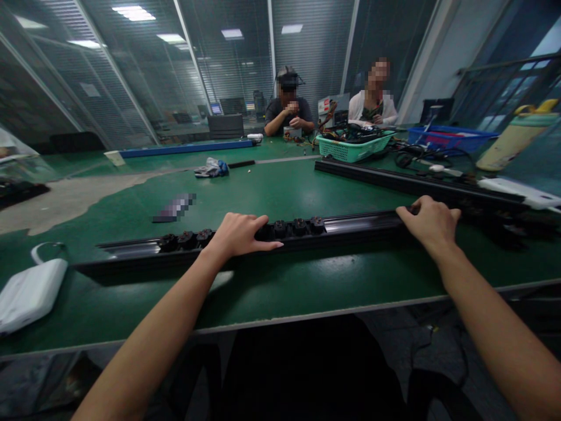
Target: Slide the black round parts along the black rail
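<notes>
A long black power strip [359, 225], an open channel housing with several black socket modules seated along it, lies across the table in front of me. My left hand [239, 234] is laid over its middle, fingers on the far side and thumb stretched along the near side, hiding some modules. Three socket modules [299, 227] show to the right of that hand, and more sit to its left. At the right end, my right hand [432, 222] grips the strip, with its thumb on the near side; the fingertips are partly hidden.
A second black strip [394, 178] lies behind at the right. A green basket [350, 149] of cables, a blue basket [456, 139] and a bottle [517, 137] stand farther back. A white device [33, 292] is at left; gloves [213, 168] lie beyond. Two people sit across the table.
</notes>
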Demonstrator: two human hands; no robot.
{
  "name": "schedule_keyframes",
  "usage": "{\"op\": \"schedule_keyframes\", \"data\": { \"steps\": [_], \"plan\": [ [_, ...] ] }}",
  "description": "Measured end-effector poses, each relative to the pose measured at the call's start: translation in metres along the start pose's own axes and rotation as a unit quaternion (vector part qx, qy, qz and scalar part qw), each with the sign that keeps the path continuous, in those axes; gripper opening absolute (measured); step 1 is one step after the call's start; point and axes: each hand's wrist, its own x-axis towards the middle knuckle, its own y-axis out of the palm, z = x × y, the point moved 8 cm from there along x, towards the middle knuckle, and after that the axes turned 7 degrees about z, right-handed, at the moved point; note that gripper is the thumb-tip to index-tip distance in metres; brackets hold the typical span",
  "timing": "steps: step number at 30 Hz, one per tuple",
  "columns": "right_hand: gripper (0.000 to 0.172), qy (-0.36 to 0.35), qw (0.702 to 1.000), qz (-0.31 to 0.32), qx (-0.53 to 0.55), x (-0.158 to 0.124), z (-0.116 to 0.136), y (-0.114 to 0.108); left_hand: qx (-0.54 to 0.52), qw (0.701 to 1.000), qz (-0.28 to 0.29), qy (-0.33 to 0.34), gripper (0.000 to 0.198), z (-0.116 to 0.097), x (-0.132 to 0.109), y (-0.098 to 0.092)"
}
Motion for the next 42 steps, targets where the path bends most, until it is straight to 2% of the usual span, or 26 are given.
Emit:
{"op": "schedule_keyframes", "data": {
  "steps": [31,42],
  "plan": [
    [0.038,0.018,1.000,-0.009,0.002,0.0026,-0.0093,-0.0003,0.005,1.000,0.000,-0.001,0.077,-0.0003,0.0000,0.0004],
    [0.038,0.006,1.000,0.018,-0.016,0.0054,-0.0103,0.0012,0.003,1.000,-0.005,0.000,0.077,-0.0001,-0.0008,-0.0005]
  ]
}}
